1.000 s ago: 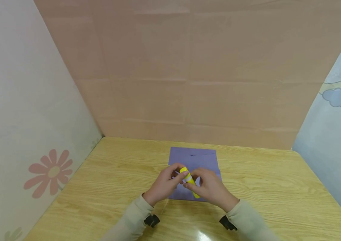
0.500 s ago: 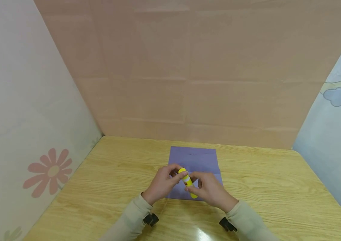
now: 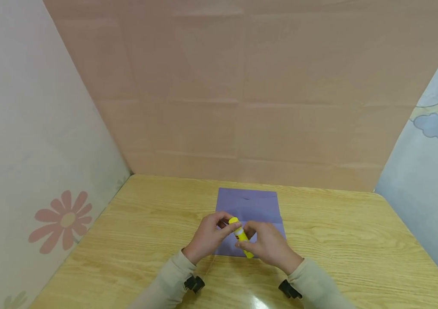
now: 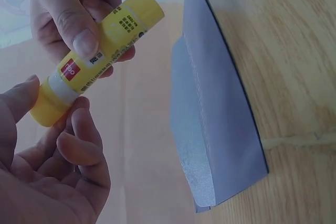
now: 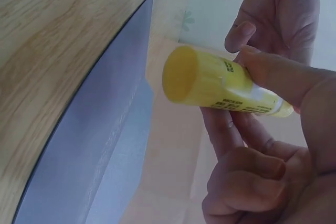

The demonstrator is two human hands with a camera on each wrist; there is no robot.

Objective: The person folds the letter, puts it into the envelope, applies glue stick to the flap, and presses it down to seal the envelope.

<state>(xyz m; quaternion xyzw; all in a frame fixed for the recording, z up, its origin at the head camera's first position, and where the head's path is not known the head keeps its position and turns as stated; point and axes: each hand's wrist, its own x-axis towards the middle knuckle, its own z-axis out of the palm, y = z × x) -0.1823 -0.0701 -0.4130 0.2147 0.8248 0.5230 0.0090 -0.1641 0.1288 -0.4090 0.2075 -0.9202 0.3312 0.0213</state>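
Both hands hold a yellow glue stick over a purple envelope. The left hand pinches the cap end between thumb and fingers. Around the printed barrel curl the thumb and fingers of the right hand. A white band shows between cap and barrel in the left wrist view, next to a red label. In the right wrist view the barrel's round yellow base faces the camera. Flat on the table, the envelope has its flap unfolded away from the person, and the hands hide part of its near half.
The wood-grain table runs back to a tan paper-covered wall. A pale panel with a red flower stands at the left, and another with a blue cloud at the right.
The glue stick has shifted slightly down and turned a little in the fingers. Both hands keep their hold on it; the envelope stays where it was.
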